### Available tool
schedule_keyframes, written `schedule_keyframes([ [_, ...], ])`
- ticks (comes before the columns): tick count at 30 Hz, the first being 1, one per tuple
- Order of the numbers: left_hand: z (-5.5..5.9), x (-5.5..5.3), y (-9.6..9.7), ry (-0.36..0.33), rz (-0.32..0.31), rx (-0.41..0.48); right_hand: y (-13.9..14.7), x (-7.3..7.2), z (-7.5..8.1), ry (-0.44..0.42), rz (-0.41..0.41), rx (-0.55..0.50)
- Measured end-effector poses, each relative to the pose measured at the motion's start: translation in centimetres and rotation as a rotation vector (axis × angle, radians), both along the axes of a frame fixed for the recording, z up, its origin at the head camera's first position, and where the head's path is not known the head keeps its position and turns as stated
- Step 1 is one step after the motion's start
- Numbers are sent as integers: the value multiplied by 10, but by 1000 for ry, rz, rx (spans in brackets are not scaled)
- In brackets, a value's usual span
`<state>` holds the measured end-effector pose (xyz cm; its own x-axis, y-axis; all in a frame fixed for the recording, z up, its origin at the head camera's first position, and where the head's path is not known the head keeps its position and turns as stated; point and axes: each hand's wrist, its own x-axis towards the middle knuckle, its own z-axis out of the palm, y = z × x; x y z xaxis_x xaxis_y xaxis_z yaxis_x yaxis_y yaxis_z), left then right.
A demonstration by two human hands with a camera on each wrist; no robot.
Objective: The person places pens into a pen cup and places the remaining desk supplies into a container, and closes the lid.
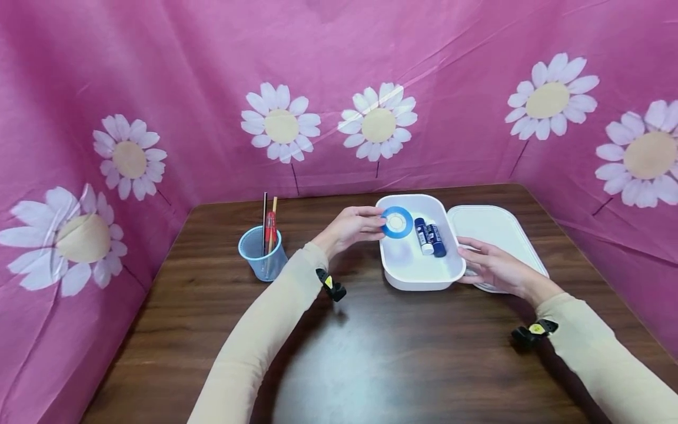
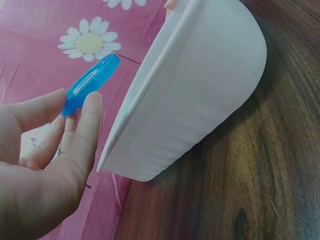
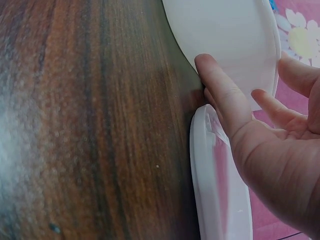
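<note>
My left hand [image 1: 354, 228] pinches a blue roll of tape [image 1: 397, 222] between thumb and fingertips. In the head view the roll overlaps the left part of a white plastic box [image 1: 405, 270]; in the left wrist view the blue roll [image 2: 91, 84] is tilted, level with the box's rim. Two blue-and-white glue sticks [image 1: 424, 236] lie side by side inside the box, toward its right. At the box's right side is my right hand [image 1: 489, 266], its fairly straight fingers [image 3: 225, 92] against the outer wall and its thumb by the rim.
A white lid [image 1: 489, 224] lies right of the box, partly under my right hand. On the left stands a light-blue mesh pen cup [image 1: 251, 250] holding pencils and a red item [image 1: 271, 227]. Pink flowered cloth [image 1: 328, 53] hangs behind the wooden table [image 1: 371, 353].
</note>
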<state>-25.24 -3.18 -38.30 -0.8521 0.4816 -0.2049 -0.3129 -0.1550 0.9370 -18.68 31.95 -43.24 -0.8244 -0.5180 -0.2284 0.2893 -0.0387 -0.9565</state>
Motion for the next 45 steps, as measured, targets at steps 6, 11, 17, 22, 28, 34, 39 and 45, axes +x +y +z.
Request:
schedule_keyframes([
  [6,1,-3,-1,-20,20,7,-7,-1,-2,-10,-14,38],
  [11,6,-6,4,-15,3,-11,-6,-1,-1,-17,-28,57],
  [17,9,-11,13,14,-12,-36,-2,0,1,-11,-32,66],
  [22,9,-15,17,28,6,-75,-2,0,0,-17,-30,43],
  [28,9,-19,18,60,13,-148,-1,0,1,-20,-27,24],
  [34,13,-26,23,94,34,-240,0,0,4,-16,-30,46],
  [39,19,-32,30,144,42,-344,1,0,3,-15,-24,20],
  [45,21,-36,35,188,22,-445,0,-1,0,-27,-11,-10],
])
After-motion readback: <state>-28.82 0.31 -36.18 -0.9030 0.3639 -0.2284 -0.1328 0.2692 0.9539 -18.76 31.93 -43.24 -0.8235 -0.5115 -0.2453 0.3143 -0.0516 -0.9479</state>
